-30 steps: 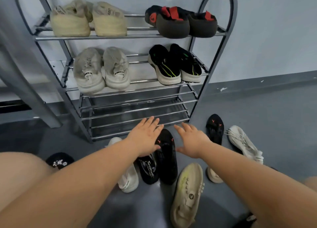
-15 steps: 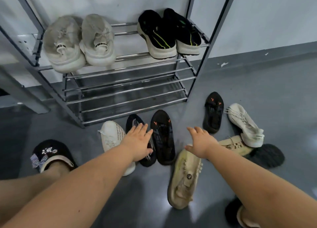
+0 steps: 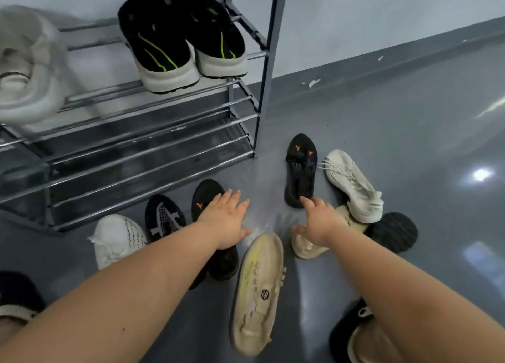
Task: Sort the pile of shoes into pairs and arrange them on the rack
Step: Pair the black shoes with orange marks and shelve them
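Observation:
Loose shoes lie on the grey floor before the metal rack [image 3: 257, 108]. My left hand [image 3: 225, 220] hovers open over a black shoe with orange marks [image 3: 206, 198]. My right hand [image 3: 318, 221] is open, its fingertips near the heel of the matching black shoe [image 3: 300, 171]. A beige shoe lies sole-up [image 3: 258, 291] between my arms. A white knit shoe [image 3: 117, 238] and a black-and-white shoe [image 3: 164, 216] lie to the left. A white laced sneaker [image 3: 352, 183] and a cream shoe [image 3: 306, 246] lie to the right.
A black pair with green lines [image 3: 180, 40] and a pale grey shoe [image 3: 27, 70] sit on the rack's middle shelf. The lower shelf bars [image 3: 136, 154] hold nothing. A black sole [image 3: 393, 231] lies at right. My own slippered feet [image 3: 16, 294] show at the bottom corners.
The view has tilted down and to the right, so the rack's top shelf left the frame. Both hands have moved right over the floor shoes, the right one toward the far black shoe.

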{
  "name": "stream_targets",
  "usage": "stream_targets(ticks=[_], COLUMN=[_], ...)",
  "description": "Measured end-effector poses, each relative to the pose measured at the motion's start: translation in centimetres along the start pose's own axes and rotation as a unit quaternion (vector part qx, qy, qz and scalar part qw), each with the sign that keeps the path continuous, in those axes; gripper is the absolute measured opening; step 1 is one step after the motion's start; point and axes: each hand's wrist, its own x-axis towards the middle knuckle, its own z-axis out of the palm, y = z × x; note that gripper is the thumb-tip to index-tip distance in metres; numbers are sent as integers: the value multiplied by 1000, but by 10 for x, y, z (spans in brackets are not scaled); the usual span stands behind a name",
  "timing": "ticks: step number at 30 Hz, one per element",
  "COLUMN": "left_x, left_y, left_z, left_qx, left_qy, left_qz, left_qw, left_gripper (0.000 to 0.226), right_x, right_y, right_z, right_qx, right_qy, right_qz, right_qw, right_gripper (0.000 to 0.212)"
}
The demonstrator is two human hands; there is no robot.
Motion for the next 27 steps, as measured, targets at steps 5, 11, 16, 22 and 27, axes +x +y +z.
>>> stream_targets(ticks=[5, 11, 16, 22, 27], left_x=[49, 104, 152, 199, 199], left_y=[18, 33, 45, 62, 75], left_z=[-3, 20, 34, 39, 39], left_qx=[-14, 19, -33, -293, -657], left_qy=[-6, -43, -81, -135, -120], left_qz=[8, 61, 41, -46, -150], left_qw=[1000, 997, 995, 945, 729], left_gripper=[74, 74, 76, 83, 75], right_x=[40, 87, 118, 138, 137], right_y=[26, 49, 63, 74, 64], right_z=[-11, 14, 35, 43, 39], right_qx=[33, 42, 69, 228, 389], right_qy=[14, -17, -35, -4, 44], right_qz=[27, 48, 60, 49, 104], right_qw=[999, 998, 995, 972, 914], right_gripper=[80, 81, 84, 74, 61])
